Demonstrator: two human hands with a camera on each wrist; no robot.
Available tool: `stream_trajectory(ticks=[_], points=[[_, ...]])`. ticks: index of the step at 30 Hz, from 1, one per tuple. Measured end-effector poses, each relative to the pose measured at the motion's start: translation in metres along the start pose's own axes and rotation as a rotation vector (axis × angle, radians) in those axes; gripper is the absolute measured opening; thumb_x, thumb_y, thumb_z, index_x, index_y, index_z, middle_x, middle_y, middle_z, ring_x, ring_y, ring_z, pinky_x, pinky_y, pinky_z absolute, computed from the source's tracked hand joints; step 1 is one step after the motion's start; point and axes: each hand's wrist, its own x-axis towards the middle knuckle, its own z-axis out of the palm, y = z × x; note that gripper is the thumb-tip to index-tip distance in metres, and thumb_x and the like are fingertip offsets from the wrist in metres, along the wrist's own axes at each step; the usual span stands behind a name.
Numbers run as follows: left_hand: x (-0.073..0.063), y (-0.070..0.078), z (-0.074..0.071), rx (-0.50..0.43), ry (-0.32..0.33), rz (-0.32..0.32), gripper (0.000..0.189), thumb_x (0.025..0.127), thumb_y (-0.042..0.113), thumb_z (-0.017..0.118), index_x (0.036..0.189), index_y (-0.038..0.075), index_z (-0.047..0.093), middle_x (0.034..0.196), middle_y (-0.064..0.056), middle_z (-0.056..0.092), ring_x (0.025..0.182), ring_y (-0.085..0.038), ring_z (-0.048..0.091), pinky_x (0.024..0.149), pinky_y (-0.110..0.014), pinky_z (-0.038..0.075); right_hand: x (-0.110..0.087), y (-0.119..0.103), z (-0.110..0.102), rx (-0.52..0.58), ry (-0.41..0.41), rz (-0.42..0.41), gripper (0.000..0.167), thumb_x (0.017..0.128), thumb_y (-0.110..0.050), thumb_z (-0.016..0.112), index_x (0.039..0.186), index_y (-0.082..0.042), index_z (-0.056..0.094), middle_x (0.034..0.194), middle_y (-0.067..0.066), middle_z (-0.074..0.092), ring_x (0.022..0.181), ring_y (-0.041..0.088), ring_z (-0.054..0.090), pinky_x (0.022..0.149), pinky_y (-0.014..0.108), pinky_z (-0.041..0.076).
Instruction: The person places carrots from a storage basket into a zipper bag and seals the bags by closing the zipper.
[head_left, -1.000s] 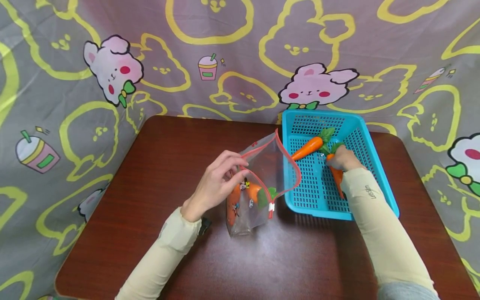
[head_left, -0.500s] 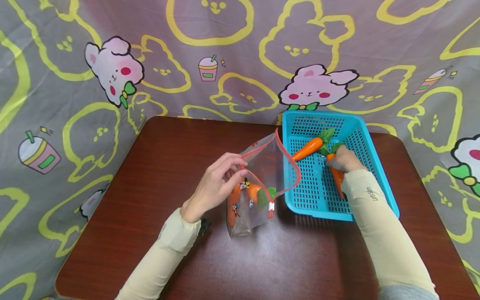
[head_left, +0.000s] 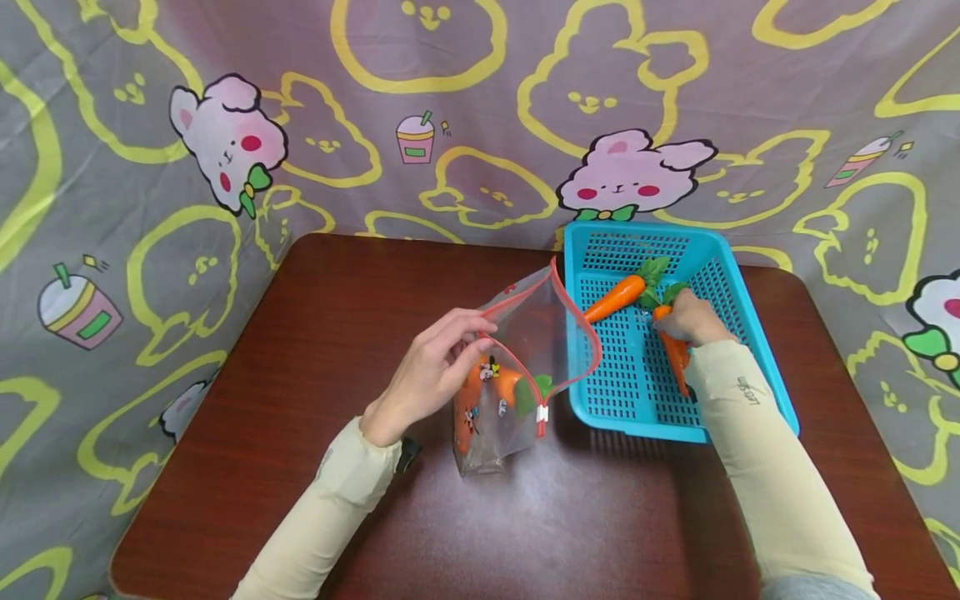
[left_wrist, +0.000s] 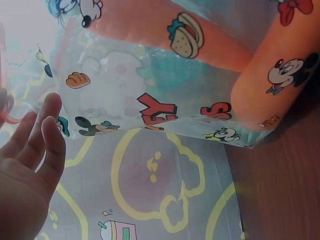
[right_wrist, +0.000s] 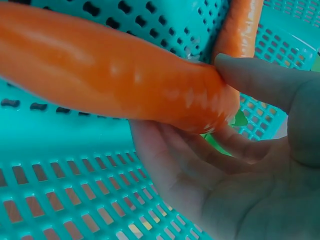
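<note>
In the head view, the left hand pinches one bag and the right hand, sleeve lettered "Lets…", grips one of two carrots in the right-hand basket; left wrist: bag reads red "EY", two more carrots inside; right wrist: grip at leafy end.

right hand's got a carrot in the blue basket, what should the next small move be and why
I'd probably lift the carrot clear of the blue basket next: the right hand grips it near its leafy end, and the left hand holds the clear slider bag beside the basket, its mouth open, with other carrots showing through it.
</note>
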Motion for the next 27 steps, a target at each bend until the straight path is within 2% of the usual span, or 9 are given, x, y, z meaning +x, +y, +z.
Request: stream_trajectory(ticks=[12, 19, 27], points=[[0.0004, 0.0002, 0.0007, -0.001, -0.007, -0.007, 0.017, 0.092, 0.005, 0.063, 0.109, 0.004, 0.064, 0.107, -0.005, 0.064, 0.069, -0.006, 0.052, 0.059, -0.017, 0.045, -0.0029, -0.0031, -0.0018, 0.007, 0.064, -0.035, 0.053, 0.095, -0.023, 0.054, 0.126, 0.015, 0.035, 0.107, 0.034, 0.049, 0.086, 0.039, 0.053, 0.065, 0.041, 0.049], [-0.0001, -0.0006, 0.0006, 0.003, -0.012, -0.017, 0.018, 0.094, 0.003, 0.059, 0.111, 0.006, 0.063, 0.106, -0.004, 0.063, 0.071, -0.006, 0.054, 0.059, -0.017, 0.045, -0.0034, -0.0057, -0.0023, 0.028, 0.078, -0.024, 0.050, 0.095, -0.022, 0.054, 0.125, 0.013, 0.034, 0.104, 0.033, 0.049, 0.082, 0.038, 0.055, 0.062, 0.036, 0.049], [-0.0013, 0.0019, -0.0012, 0.023, -0.029, -0.032, 0.018, 0.094, 0.003, 0.055, 0.110, 0.005, 0.063, 0.111, -0.004, 0.062, 0.070, -0.005, 0.050, 0.059, -0.018, 0.043, -0.0060, -0.0075, -0.0032, 0.042, 0.085, -0.032, 0.053, 0.096, -0.025, 0.054, 0.127, 0.014, 0.034, 0.106, 0.032, 0.048, 0.084, 0.038, 0.054, 0.069, 0.043, 0.053]])
